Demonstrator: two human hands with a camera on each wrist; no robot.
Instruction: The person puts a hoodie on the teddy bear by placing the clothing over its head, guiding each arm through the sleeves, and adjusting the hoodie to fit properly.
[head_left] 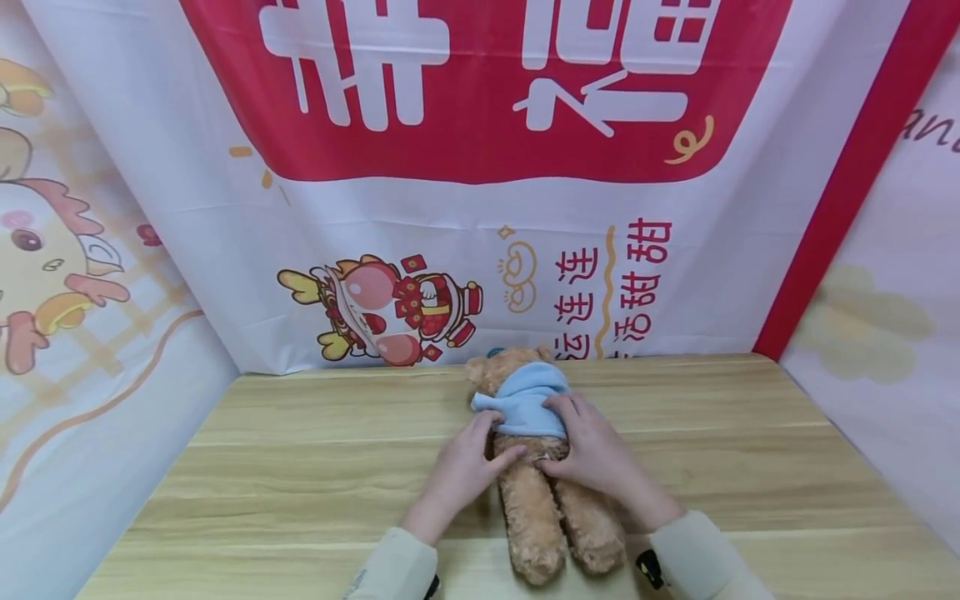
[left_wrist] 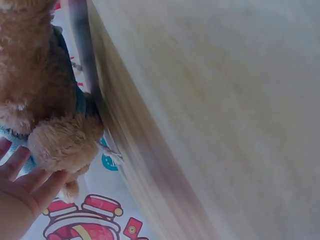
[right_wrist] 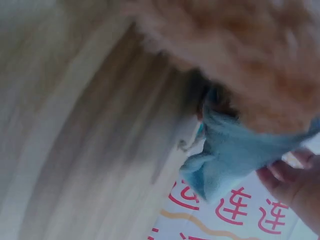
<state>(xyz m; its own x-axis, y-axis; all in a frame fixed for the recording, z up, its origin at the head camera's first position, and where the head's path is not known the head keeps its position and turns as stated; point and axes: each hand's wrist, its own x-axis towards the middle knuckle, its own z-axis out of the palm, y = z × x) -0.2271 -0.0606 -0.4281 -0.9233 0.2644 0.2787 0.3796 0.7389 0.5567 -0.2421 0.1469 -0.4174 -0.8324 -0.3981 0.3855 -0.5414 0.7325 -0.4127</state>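
Note:
A brown plush teddy bear lies on its back on the table, its head toward the back edge and its legs toward me. Its light-blue top is bunched over the chest and reaches the waist. At the bear's left side in the head view, my left hand touches the belly with its thumb. In the left wrist view its fingers lie rather straight against the plush and the blue cloth. From the other side my right hand holds the top's edge, with fingers bent at the fabric in the right wrist view.
The wood-grain table spreads to both sides of the bear. A printed white and red cloth hangs along its back edge. Decorated side panels stand left and right. Thin whitish strings hang near the bear's head.

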